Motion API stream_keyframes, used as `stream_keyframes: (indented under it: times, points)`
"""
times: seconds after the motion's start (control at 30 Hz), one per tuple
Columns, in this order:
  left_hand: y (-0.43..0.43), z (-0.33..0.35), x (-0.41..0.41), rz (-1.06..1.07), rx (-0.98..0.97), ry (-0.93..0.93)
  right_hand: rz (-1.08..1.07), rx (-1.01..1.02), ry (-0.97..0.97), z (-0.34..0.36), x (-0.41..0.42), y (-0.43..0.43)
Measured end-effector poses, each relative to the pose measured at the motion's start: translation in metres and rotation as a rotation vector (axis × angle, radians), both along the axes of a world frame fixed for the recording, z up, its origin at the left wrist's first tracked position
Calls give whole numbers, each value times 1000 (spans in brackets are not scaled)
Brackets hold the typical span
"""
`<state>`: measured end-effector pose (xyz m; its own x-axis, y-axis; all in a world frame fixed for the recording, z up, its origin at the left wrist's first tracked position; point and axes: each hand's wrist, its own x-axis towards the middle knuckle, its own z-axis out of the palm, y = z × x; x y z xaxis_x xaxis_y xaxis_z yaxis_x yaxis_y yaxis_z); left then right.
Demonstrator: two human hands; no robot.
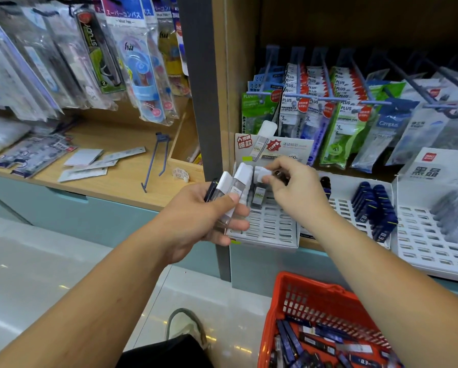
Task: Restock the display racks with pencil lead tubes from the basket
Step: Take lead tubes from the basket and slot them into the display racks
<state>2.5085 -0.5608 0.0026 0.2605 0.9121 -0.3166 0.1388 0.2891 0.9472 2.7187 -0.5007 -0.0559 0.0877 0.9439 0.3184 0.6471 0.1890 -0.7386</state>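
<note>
My left hand (209,216) grips a bunch of pencil lead tubes (233,192), clear with white caps plus one dark tube, just left of a white slotted display rack (270,227) on the shelf. My right hand (294,187) pinches one white-capped tube (263,174) over the rack's back row, where another tube (259,195) stands in a slot. A red basket (297,296) on the floor at lower right holds several dark blue and clear lead tubes (326,343).
A second white rack (342,205) to the right holds dark blue tubes (376,208); a third rack (429,243) stands further right. Correction tape packs hang on hooks (326,99) above. The left shelf (111,171) carries loose rulers and a blue hook. My shoe (186,328) is on the floor.
</note>
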Motion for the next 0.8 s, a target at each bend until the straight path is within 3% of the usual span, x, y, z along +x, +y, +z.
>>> stream_keyframes:
  times: [0.17, 0.27, 0.47, 0.67, 0.8]
  points:
    - [1, -1, 0, -7, 76, 123, -1, 22, 109, 1, 2, -1]
    - [4, -4, 0, 6, 119, 187, 11, 22, 67, 1, 2, 0]
    - [4, -5, 1, -6, 64, 119, 16, 18, 57, -1, -3, -2]
    - [2, -4, 1, 6, 61, 132, 8, 63, -299, -4, -7, -7]
    - [4, -6, -1, 37, 85, 132, -47, -63, -356, 4, -3, -2]
